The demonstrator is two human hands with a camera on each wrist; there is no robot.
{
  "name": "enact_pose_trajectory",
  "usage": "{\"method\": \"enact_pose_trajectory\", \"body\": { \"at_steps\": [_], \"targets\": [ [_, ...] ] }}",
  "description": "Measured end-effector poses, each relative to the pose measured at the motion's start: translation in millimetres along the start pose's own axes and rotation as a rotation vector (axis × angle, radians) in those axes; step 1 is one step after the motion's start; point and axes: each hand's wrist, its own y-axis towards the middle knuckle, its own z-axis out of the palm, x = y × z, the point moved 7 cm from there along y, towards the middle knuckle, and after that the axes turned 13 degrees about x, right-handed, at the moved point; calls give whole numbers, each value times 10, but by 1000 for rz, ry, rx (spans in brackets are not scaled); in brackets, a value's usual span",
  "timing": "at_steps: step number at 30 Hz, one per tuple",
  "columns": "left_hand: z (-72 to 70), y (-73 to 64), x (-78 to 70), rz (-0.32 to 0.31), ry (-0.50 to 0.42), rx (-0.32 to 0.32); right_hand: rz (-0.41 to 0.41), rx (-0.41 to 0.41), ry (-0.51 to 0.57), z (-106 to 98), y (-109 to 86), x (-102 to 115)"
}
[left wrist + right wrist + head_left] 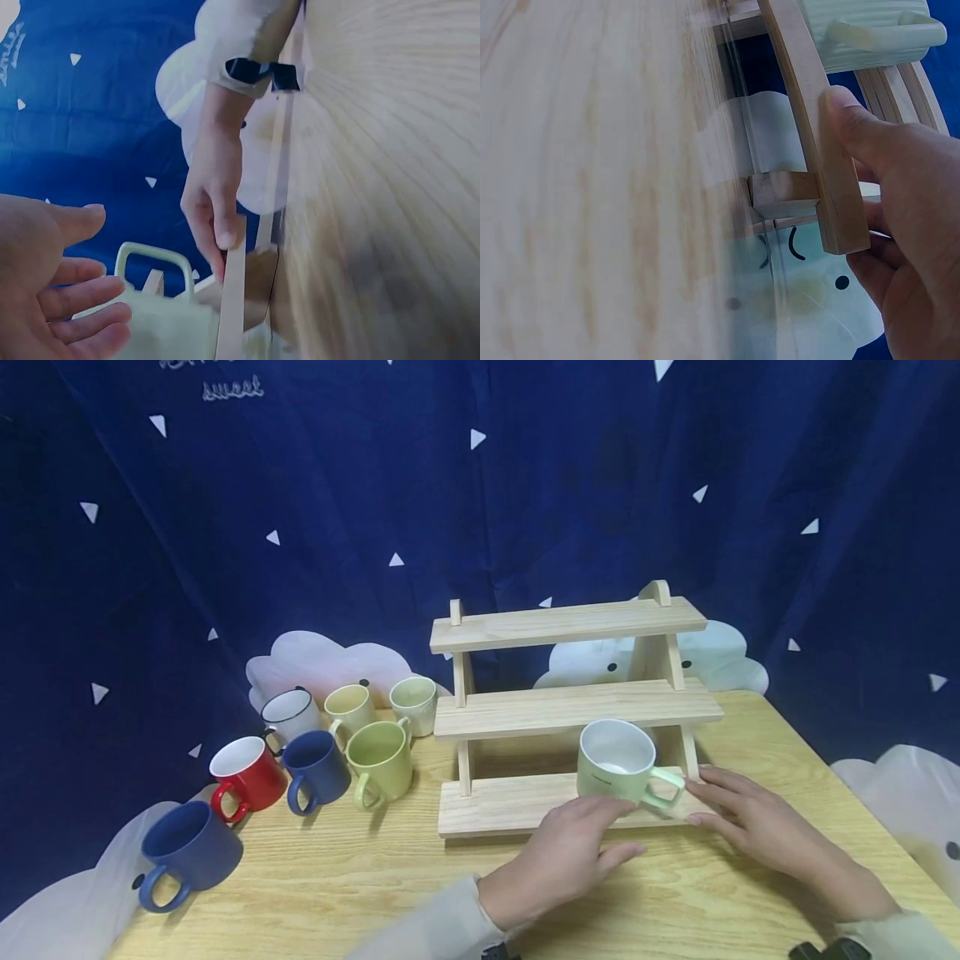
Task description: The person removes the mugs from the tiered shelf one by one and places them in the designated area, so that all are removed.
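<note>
A pale green mug [615, 760] stands upright on the bottom board of a three-tier wooden shelf [517, 802], its handle pointing right. My left hand [573, 852] is just in front of the mug, fingers loosely bent and thumb spread. In the left wrist view the left hand [67, 292] has a bare palm beside the mug [169, 322]. At the right end of the bottom board, my right hand [757, 818] grips the wood. The right wrist view has the thumb of the right hand [907, 202] on one face of the board [810, 112] and the fingers around its end.
Left of the shelf several mugs stand on the wooden table [337, 877]: a red mug [251, 777], a white mug [296, 714], a yellow-green mug [382, 760] and a blue mug [318, 768] among them. Another blue mug [198, 847] is nearest the left edge. A dark blue curtain [360, 485] hangs behind.
</note>
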Motion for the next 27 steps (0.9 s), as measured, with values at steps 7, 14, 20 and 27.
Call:
{"method": "enact_pose_trajectory", "body": {
  "at_steps": [7, 14, 20, 27],
  "targets": [
    [85, 193, -130, 27, 20, -38, -1, -10, -4, -10, 6, 4],
    [175, 328, -203, 18, 59, -42, 3, 0, 6, 5, -5, -18],
    [218, 382, -226, -41, 80, -25, -5, -21, -15, 5, 4, -5],
    [243, 417, -234, -80, 14, -86, -26, -40, -18, 10, -13, -4]
  ]
}}
